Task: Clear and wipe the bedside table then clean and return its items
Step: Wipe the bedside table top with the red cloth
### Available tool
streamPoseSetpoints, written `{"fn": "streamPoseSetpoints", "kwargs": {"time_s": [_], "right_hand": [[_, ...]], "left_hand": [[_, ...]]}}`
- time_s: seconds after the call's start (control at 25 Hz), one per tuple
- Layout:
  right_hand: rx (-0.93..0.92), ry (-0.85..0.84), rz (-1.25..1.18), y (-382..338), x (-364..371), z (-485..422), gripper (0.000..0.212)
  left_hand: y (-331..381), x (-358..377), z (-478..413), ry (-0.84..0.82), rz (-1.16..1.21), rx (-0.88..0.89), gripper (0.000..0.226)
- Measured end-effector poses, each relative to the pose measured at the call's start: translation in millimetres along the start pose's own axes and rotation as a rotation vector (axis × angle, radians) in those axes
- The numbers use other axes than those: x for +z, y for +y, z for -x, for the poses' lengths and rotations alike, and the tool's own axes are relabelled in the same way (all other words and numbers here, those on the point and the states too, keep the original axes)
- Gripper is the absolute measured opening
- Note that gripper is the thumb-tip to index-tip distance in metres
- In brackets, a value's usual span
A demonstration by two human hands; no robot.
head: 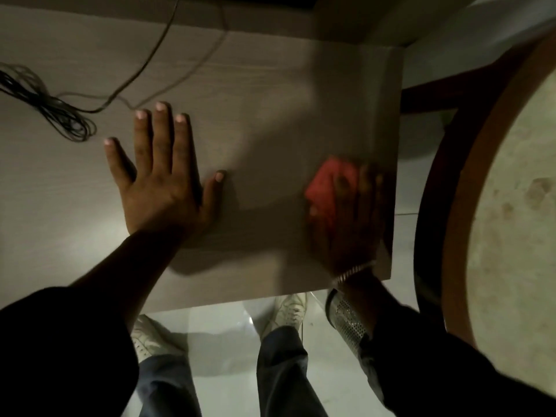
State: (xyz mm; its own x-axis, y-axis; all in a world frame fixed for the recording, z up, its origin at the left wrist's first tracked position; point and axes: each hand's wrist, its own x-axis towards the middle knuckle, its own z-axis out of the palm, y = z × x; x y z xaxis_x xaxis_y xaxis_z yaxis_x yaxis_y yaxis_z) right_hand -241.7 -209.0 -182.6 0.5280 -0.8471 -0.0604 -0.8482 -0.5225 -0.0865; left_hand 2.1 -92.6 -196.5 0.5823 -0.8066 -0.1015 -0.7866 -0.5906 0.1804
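The pale wood-grain bedside table (270,94) fills the upper middle of the head view. My left hand (159,176) lies flat on its top, fingers spread, holding nothing. My right hand (352,215), blurred with motion, presses a red cloth (323,191) onto the table near its right edge. The cloth shows to the left of my fingers. A metal bracelet circles my right wrist.
A dark cable (45,97) lies coiled on the table's left part, its lead running toward the back. A round brown-rimmed table (511,191) stands close on the right. A perforated metal object (346,320) sits on the tiled floor beside my shoes.
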Motion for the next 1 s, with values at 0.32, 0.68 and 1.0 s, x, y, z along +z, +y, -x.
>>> {"fn": "streamPoseSetpoints", "kwargs": {"time_s": [0.32,0.68,1.0], "right_hand": [[-0.219,0.119,0.054,-27.8,8.0,-21.0,0.063],[-0.132,0.064,-0.014,-105.7,4.0,-93.3,0.066],[0.319,0.02,0.026,-62.0,11.2,70.3,0.067]], "left_hand": [[-3.3,1.9,-0.7,0.025,-0.006,0.009,0.082],[-2.2,1.1,26.8,0.072,0.043,0.015,0.072],[-2.8,1.9,6.7,0.051,0.01,0.019,0.068]]}}
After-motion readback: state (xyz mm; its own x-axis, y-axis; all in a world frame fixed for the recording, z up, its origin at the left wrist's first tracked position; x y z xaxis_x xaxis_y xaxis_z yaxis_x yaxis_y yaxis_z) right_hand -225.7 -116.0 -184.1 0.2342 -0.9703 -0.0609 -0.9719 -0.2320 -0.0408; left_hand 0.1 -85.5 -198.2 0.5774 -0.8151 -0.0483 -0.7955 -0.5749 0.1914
